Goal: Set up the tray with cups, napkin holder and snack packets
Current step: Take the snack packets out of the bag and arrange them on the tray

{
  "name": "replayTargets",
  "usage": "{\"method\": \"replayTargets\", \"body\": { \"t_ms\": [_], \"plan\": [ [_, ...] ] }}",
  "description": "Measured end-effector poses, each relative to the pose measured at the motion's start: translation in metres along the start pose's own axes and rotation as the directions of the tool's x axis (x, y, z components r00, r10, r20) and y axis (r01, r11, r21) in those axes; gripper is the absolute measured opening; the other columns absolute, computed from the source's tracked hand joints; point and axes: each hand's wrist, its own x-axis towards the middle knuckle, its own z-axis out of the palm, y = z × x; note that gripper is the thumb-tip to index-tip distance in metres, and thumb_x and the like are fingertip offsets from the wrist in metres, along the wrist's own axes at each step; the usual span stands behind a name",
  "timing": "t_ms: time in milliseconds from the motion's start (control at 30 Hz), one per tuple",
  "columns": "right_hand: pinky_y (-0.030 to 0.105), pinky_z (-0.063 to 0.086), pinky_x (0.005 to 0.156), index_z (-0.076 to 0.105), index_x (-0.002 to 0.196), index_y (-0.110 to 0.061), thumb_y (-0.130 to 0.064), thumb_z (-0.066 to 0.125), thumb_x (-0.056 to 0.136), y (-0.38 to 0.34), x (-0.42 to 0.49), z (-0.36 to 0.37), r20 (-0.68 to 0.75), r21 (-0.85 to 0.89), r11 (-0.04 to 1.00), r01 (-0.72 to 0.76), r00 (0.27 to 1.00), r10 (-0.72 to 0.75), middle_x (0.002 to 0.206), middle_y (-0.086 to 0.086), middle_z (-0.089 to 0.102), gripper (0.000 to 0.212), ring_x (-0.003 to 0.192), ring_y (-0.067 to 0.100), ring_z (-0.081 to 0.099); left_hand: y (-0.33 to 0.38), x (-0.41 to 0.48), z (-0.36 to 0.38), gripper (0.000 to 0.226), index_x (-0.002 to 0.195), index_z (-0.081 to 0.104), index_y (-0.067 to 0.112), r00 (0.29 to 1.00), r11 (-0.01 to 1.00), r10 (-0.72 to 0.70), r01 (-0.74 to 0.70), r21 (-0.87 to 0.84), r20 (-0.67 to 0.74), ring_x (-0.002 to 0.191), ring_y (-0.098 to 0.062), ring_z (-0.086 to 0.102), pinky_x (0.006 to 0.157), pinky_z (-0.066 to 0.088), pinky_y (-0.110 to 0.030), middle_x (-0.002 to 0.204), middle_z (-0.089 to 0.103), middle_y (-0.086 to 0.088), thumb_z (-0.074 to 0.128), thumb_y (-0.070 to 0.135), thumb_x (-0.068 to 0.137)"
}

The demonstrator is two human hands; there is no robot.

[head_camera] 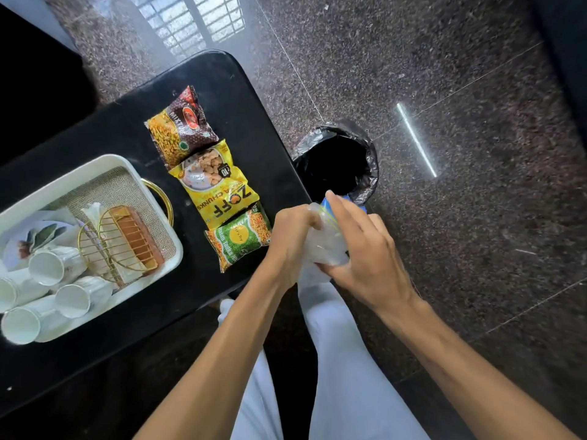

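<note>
A person's view looking down over a black table (95, 131) and a dark speckled stone floor (444, 74).

Both hands meet just past the table's right edge, near a bin (370, 160) lined with a black bag. The left hand (292, 239) has its fingers curled around a crumpled clear plastic wrapper (324, 246). The right hand (365, 246) grips the same wrapper from the other side, thumb stretched upward and fingertips tucked beneath it. A bit of blue shows at the top of the wrapper.

At the left of the table sits a white tray (57, 189) with a woven liner and a gold handle (165, 201). Inside it, a gold wire napkin holder (124, 246) lies tipped on its side. Several white paper cups (47, 268) lie on their sides beside it, open mouths facing the viewer. A plate with a leaf print (35, 236) lies behind the cups.

Three snack packets lie flat on the table in a row, between the tray and the table's right edge, each overlapping the next. Farthest is a brown and yellow packet (181, 128), then a yellow ZOFF soya chunks packet (216, 188). Nearest is a green packet (241, 236), just beside the left hand.

White trousers (343, 360) show below the forearms.
</note>
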Motion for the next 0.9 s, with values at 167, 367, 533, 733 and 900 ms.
{"method": "replayTargets", "body": {
  "t_ms": [167, 367, 533, 733, 900],
  "plan": [
    [0.030, 0.055, 0.086, 0.060, 0.137, -0.018, -0.016, 0.071, 0.074, 0.021, 0.017, 0.003, -0.100, 0.212, 0.966, -0.149, 0.980, 0.173, 0.126, 0.000, 0.068, 0.064, 0.106, 0.018, 0.066, -0.002, 0.008, 0.007, 0.017, 0.094, 0.068, 0.016, 0.983, 0.980, 0.181, -0.183, 0.073, 0.032, 0.089, -0.018, 0.064, 0.078, 0.050, -0.035, 0.098, 0.068, -0.006, 0.060, 0.026, 0.084],
    [0.009, 0.047, 0.081, 0.065, 0.128, -0.023, -0.022, 0.082, 0.074, 0.016, 0.032, 0.011, -0.283, 0.394, 0.823, -0.409, 0.798, 0.532, 0.111, -0.006, 0.073, 0.057, 0.097, 0.009, 0.068, -0.024, 0.001, 0.029, 0.055, 0.150, 0.045, 0.028, 0.992, 0.994, 0.080, -0.087, -0.065, -0.102, 0.127, -0.014, 0.062, 0.113, 0.048, -0.044, 0.143, 0.061, 0.000, 0.062, 0.040, 0.100],
    [0.021, 0.053, 0.089, 0.061, 0.132, -0.022, -0.019, 0.078, 0.080, 0.000, 0.028, 0.012, -0.153, 0.476, 0.772, -0.421, 0.824, 0.545, 0.114, -0.005, 0.074, 0.055, 0.104, 0.009, 0.070, -0.013, 0.025, 0.027, 0.040, 0.138, 0.059, 0.012, 0.999, 0.942, 0.041, -0.046, -0.331, -0.022, 0.123, -0.033, 0.068, 0.108, 0.053, -0.050, 0.132, 0.071, -0.014, 0.060, 0.030, 0.102],
    [0.029, 0.051, 0.097, 0.066, 0.118, -0.035, -0.052, 0.066, 0.083, 0.017, 0.036, -0.003, 0.187, 0.506, 0.742, -0.440, 0.896, 0.403, 0.109, -0.013, 0.071, 0.039, 0.115, 0.004, 0.057, 0.006, 0.065, 0.009, 0.031, 0.125, 0.066, 0.005, 0.997, 0.953, -0.006, 0.028, -0.301, 0.074, 0.109, -0.033, 0.070, 0.100, 0.054, -0.051, 0.128, 0.070, -0.024, 0.064, 0.019, 0.098],
    [0.025, 0.051, 0.076, 0.073, 0.095, -0.028, -0.064, 0.075, 0.071, 0.042, 0.051, -0.004, -0.001, 0.337, 0.788, -0.516, 0.836, 0.548, 0.084, -0.011, 0.073, 0.044, 0.090, 0.011, 0.066, 0.005, 0.084, 0.032, 0.022, 0.106, 0.072, 0.012, 0.995, 0.992, 0.102, -0.102, -0.073, 0.002, 0.099, -0.031, 0.073, 0.087, 0.060, -0.049, 0.106, 0.075, -0.014, 0.077, 0.005, 0.085]
  ]
}}
